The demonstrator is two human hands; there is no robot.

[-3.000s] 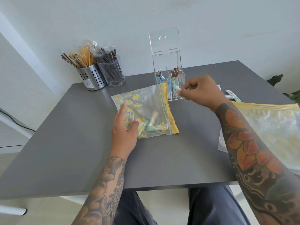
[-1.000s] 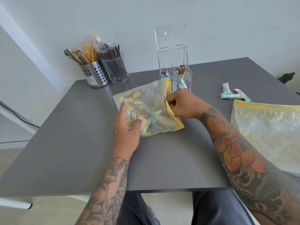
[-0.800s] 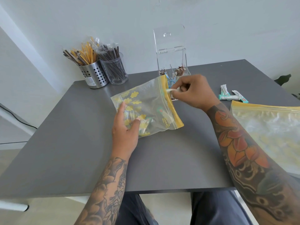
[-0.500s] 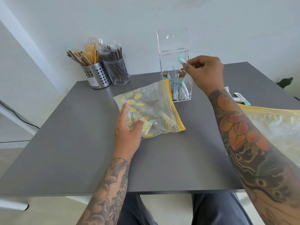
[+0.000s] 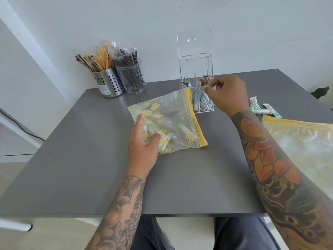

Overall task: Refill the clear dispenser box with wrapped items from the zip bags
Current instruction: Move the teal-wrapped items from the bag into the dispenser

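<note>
We look first at the clear dispenser box (image 5: 198, 83), which stands upright at the far side of the tabletop (image 5: 81, 159) with its lid tipped up and back, so the top is open. Inside it wrapped items (image 5: 203, 103) stand leaning in the front compartment. Our right hand (image 5: 225, 94) is directly at this box, at its right front corner, with the fingers curled and the fingertips (image 5: 207, 89) drawn together at the opening. The grip looks like a pinch, but we cannot tell if a wrapper is between the fingertips or already released. From this grip, the next supply lies toward us and to the left: the small zip bag (image 5: 167, 123) lies flat, and its yellow open edge runs away from us, with the far end just beside the box. Some wrapped items (image 5: 183, 130) lie in it near that mouth. Our left hand (image 5: 144, 141) rests on the bag's near left corner, fingers rather straight, thumb pressing on the plastic, and it holds nothing. We judge that the right hand is nearer to the mouth of the bag, so it should go back there, entering across the yellow edge. To the right of the grip, loose packets (image 5: 261, 109) lie on the tabletop, and nearer to us is a large zip bag (image 5: 302, 141). Far left stand a steel cup (image 5: 108, 83) and a clear jar (image 5: 133, 78) with sticks.
</note>
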